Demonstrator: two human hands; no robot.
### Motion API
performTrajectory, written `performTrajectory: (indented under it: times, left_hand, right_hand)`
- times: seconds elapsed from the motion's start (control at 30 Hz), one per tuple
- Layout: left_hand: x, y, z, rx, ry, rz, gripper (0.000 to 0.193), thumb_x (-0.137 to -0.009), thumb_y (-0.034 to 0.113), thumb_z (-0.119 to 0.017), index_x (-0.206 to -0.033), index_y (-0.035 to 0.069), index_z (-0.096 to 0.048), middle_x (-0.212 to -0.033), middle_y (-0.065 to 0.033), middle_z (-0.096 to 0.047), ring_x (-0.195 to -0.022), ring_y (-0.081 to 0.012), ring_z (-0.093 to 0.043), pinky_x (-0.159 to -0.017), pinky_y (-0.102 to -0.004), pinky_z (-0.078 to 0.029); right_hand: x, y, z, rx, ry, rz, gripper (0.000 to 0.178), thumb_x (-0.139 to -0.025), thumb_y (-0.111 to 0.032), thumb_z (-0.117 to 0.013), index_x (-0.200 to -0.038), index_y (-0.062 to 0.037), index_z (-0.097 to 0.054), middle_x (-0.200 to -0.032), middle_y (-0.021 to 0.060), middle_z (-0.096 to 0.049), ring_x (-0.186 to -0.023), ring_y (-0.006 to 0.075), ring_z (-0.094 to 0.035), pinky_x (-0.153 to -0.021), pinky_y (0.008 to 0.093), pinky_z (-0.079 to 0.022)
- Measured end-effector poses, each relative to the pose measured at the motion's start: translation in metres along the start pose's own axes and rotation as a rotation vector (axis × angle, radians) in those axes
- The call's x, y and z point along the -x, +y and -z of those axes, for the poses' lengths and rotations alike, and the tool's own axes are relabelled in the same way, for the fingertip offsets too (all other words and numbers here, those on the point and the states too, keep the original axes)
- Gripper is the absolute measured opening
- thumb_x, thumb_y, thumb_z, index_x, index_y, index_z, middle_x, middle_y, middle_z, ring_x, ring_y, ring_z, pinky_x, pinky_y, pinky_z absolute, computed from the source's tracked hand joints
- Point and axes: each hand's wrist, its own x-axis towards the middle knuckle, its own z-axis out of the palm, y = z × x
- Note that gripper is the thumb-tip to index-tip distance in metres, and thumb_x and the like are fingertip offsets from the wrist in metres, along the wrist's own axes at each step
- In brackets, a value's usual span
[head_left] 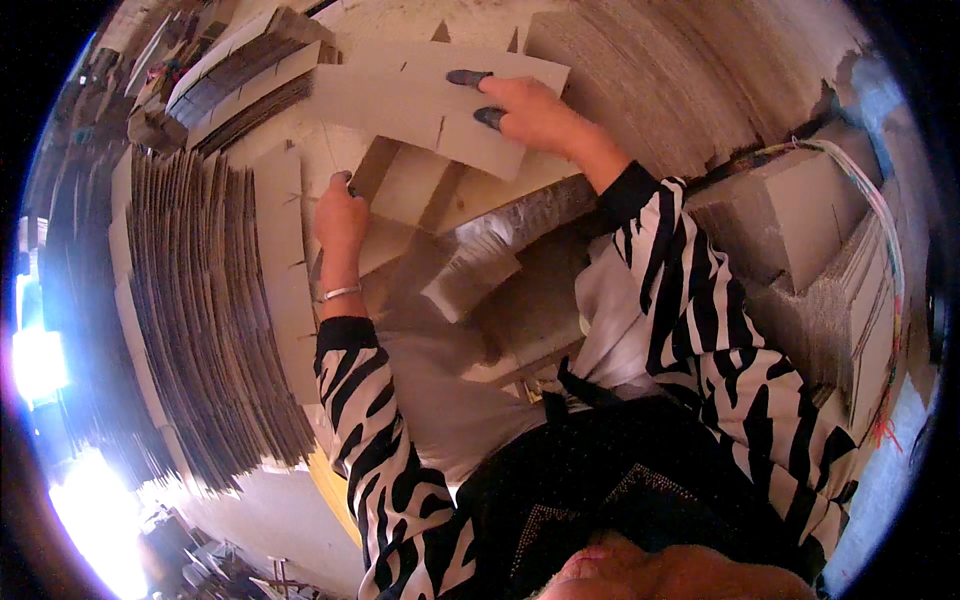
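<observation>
A pale cardboard sheet (pixel 400 95) with short slits lies slanted across the work spot in front of me. My right hand (pixel 535 115) rests on its right part, two fingertips in dark covers stretched apart on the surface. To the left and nearer, my left hand (pixel 342 215) is closed, with a dark cover on one fingertip; what it pinches, if anything, is hidden. Just beyond that hand stand upright cardboard dividers (pixel 410 180) that cross each other. Closer to my lap lies a small cardboard piece (pixel 470 285) next to a shiny, grey-taped bar (pixel 530 215).
A long row of stacked cardboard strips (pixel 205 310) stands on my left, with more bundles (pixel 255 75) at the far left. Wide packed cardboard (pixel 680 80) fills the far right. Cardboard stacks (pixel 790 220) and a loop of thin cables (pixel 868 180) are on the right.
</observation>
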Motion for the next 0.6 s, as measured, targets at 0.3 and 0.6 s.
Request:
performTrajectory:
  times: [0.3, 0.6]
  left_hand:
    - [-0.002, 0.017, -0.003, -0.053, -0.07, 0.05, 0.038, -0.082, 0.015, -0.051, -0.119, 0.015, -0.059, -0.101, -0.0182, -0.067, -0.096, -0.0368, -0.064, -0.078, -0.0484, -0.05]
    - [-0.006, 0.012, -0.007, -0.055, -0.074, 0.052, 0.038, -0.082, 0.017, -0.049, -0.119, 0.013, -0.058, -0.101, -0.0196, -0.067, -0.097, -0.0383, -0.063, -0.079, -0.0484, -0.05]
  right_hand:
    - [0.009, 0.007, 0.011, 0.194, 0.016, 0.126, 0.036, -0.071, -0.003, -0.057, -0.107, -0.009, -0.057, -0.088, 0.0193, -0.065, -0.088, 0.0403, -0.061, -0.073, 0.05, -0.048]
    - [0.013, 0.004, -0.001, 0.234, -0.015, 0.211, 0.024, -0.076, -0.005, -0.059, -0.099, -0.0076, -0.056, -0.086, 0.0185, -0.063, -0.084, 0.042, -0.059, -0.069, 0.0506, -0.045]
